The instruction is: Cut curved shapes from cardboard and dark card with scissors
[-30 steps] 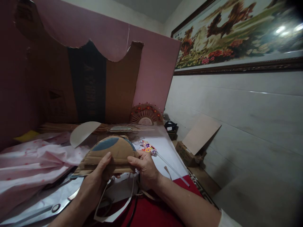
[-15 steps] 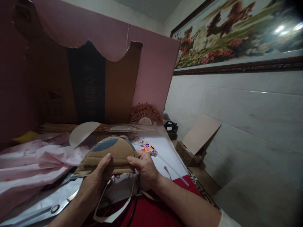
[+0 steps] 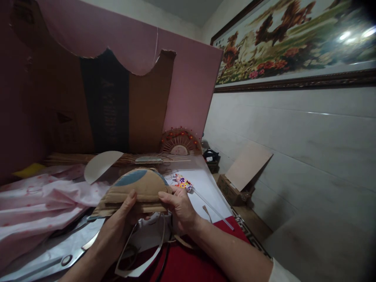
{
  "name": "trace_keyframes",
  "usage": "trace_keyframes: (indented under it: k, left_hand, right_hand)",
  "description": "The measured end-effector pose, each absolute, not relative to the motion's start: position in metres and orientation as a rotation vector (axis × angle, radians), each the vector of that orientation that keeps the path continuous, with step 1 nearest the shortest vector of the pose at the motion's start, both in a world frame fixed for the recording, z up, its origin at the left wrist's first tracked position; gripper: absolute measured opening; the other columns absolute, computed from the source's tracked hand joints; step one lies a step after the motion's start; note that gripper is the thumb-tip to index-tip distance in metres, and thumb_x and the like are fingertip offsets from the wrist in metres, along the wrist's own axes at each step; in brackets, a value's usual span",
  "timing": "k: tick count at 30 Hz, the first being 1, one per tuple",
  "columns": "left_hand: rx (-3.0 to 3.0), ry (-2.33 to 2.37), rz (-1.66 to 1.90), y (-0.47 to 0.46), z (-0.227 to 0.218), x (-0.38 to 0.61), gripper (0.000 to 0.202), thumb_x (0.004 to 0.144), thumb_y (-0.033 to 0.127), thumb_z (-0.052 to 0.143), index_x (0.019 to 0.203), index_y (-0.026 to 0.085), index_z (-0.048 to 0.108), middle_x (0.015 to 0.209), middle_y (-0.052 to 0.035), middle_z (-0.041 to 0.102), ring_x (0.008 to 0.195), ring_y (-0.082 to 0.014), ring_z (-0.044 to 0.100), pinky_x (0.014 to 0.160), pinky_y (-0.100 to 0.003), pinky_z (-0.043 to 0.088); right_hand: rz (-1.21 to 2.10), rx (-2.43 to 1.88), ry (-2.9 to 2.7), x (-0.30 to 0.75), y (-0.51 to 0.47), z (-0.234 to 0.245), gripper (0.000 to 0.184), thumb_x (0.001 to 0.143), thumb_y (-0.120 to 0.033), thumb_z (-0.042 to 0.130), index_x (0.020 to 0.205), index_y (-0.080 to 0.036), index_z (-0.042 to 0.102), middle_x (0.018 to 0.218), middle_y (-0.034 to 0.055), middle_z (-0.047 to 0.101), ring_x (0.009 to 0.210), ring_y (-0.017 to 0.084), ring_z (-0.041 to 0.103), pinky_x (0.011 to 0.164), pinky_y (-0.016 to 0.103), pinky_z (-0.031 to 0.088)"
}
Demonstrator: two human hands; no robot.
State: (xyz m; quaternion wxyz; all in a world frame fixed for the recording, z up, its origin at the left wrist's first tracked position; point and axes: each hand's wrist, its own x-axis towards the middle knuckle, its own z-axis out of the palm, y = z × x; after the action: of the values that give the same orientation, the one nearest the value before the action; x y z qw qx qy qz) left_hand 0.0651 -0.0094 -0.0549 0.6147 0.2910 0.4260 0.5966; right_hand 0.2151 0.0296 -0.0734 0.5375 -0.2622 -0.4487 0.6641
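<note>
Between my hands is a half-round piece of brown cardboard (image 3: 147, 190) with a blue patch near its curved top. My left hand (image 3: 122, 217) grips its lower edge, the thumb lying on the front face. At the right end, my right hand (image 3: 180, 205) pinches it between thumb and fingers. Below hangs or lies a curved white paper strip (image 3: 143, 268); I cannot tell whether it touches the cardboard. Large metal scissors (image 3: 66, 259) lie beside my left forearm. A glue gun with a flower pattern (image 3: 182, 182) and a clear glue stick (image 3: 213, 207) rests past my right hand.
Pink cloth (image 3: 53, 196) is heaped at the left. Behind stand a white half-disc (image 3: 102, 166), a fan-shaped piece with red beads (image 3: 179, 143) and a large cardboard sheet (image 3: 149, 105). A red cloth (image 3: 188, 266) covers the near table. A cardboard box (image 3: 233, 192) stands by the wall.
Both hands keep their hold on the cardboard piece, which is almost still. The whole view has shifted very slightly.
</note>
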Motion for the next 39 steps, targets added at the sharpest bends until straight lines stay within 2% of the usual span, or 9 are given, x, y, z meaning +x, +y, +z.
trace_keyframes:
  k: [3, 8, 13, 16, 20, 24, 30, 34, 39]
  left_hand:
    - [0.835, 0.970, 1.313, -0.007, -0.058, 0.061, 0.029, 0.074, 0.037, 0.074, 0.090, 0.013, 0.073, 0.077, -0.0090, 0.075, 0.064, -0.0220, 0.068, 0.059, -0.031, 0.056]
    - [0.926, 1.062, 1.308, -0.007, -0.062, 0.059, 0.027, 0.072, 0.036, 0.075, 0.075, 0.010, 0.073, 0.059, -0.0106, 0.071, 0.055, -0.0223, 0.066, 0.054, -0.030, 0.054]
    - [0.914, 1.081, 1.342, -0.007, -0.062, 0.060, 0.031, 0.068, 0.036, 0.079, 0.085, 0.011, 0.072, 0.067, -0.0100, 0.074, 0.060, -0.0254, 0.068, 0.055, -0.033, 0.056]
    - [0.867, 1.064, 1.332, -0.010, -0.059, 0.060, 0.030, 0.068, 0.035, 0.080, 0.083, 0.010, 0.072, 0.068, -0.0100, 0.074, 0.062, -0.0235, 0.068, 0.059, -0.031, 0.056]
    - [0.728, 1.029, 1.352, -0.012, -0.055, 0.061, 0.028, 0.070, 0.035, 0.078, 0.086, 0.012, 0.073, 0.072, -0.0074, 0.074, 0.056, -0.0195, 0.065, 0.053, -0.030, 0.055]
    - [0.584, 1.033, 1.448, -0.008, -0.056, 0.063, 0.017, 0.075, 0.021, 0.073, 0.092, 0.016, 0.073, 0.080, -0.0040, 0.076, 0.061, -0.0169, 0.067, 0.051, -0.025, 0.054]
    - [0.526, 1.028, 1.499, -0.008, -0.054, 0.066, 0.023, 0.078, 0.012, 0.069, 0.100, 0.019, 0.073, 0.087, -0.0025, 0.077, 0.067, -0.0159, 0.069, 0.054, -0.023, 0.056]
    - [0.459, 1.042, 1.496, -0.009, -0.047, 0.067, 0.015, 0.079, 0.011, 0.068, 0.092, 0.017, 0.074, 0.082, -0.0018, 0.078, 0.065, -0.0141, 0.069, 0.055, -0.021, 0.056]
    - [0.393, 1.041, 1.507, -0.009, -0.045, 0.067, 0.015, 0.079, 0.006, 0.067, 0.081, 0.019, 0.074, 0.075, 0.0025, 0.077, 0.061, -0.0110, 0.068, 0.052, -0.016, 0.053]
  right_hand:
    - [1.599, -0.610, -1.009, 0.216, 0.030, -0.071, 0.027, 0.065, -0.033, 0.077, 0.069, -0.013, 0.059, 0.059, -0.0036, 0.051, 0.048, 0.006, 0.038, 0.043, 0.020, 0.027]
    - [1.564, -0.613, -1.019, 0.217, 0.032, -0.071, 0.027, 0.065, -0.033, 0.077, 0.069, -0.013, 0.059, 0.058, -0.0038, 0.049, 0.047, 0.006, 0.035, 0.041, 0.020, 0.025]
    - [1.542, -0.602, -1.034, 0.217, 0.033, -0.072, 0.027, 0.065, -0.033, 0.077, 0.068, -0.014, 0.059, 0.059, -0.0040, 0.049, 0.048, 0.006, 0.034, 0.043, 0.020, 0.024]
    - [1.530, -0.597, -1.043, 0.218, 0.033, -0.074, 0.026, 0.067, -0.033, 0.077, 0.071, -0.013, 0.060, 0.060, -0.0039, 0.049, 0.050, 0.007, 0.035, 0.044, 0.021, 0.025]
    - [1.521, -0.574, -1.084, 0.215, 0.029, -0.074, 0.025, 0.067, -0.032, 0.078, 0.072, -0.013, 0.063, 0.060, -0.0039, 0.050, 0.051, 0.007, 0.036, 0.046, 0.020, 0.027]
    - [1.505, -0.511, -1.156, 0.212, 0.022, -0.071, 0.024, 0.068, -0.033, 0.080, 0.076, -0.015, 0.066, 0.064, -0.0038, 0.056, 0.055, 0.008, 0.041, 0.053, 0.020, 0.036]
    - [1.472, -0.542, -1.223, 0.213, 0.021, -0.071, 0.030, 0.068, -0.041, 0.080, 0.081, -0.017, 0.068, 0.064, -0.0041, 0.055, 0.058, 0.010, 0.045, 0.058, 0.023, 0.040]
    - [1.445, -0.575, -1.264, 0.214, 0.023, -0.073, 0.034, 0.071, -0.047, 0.077, 0.081, -0.016, 0.067, 0.065, -0.0034, 0.054, 0.054, 0.008, 0.040, 0.050, 0.021, 0.033]
    - [1.512, -0.581, -1.188, 0.211, 0.021, -0.071, 0.027, 0.068, -0.037, 0.080, 0.077, -0.016, 0.066, 0.064, -0.0040, 0.052, 0.055, 0.009, 0.040, 0.056, 0.022, 0.037]
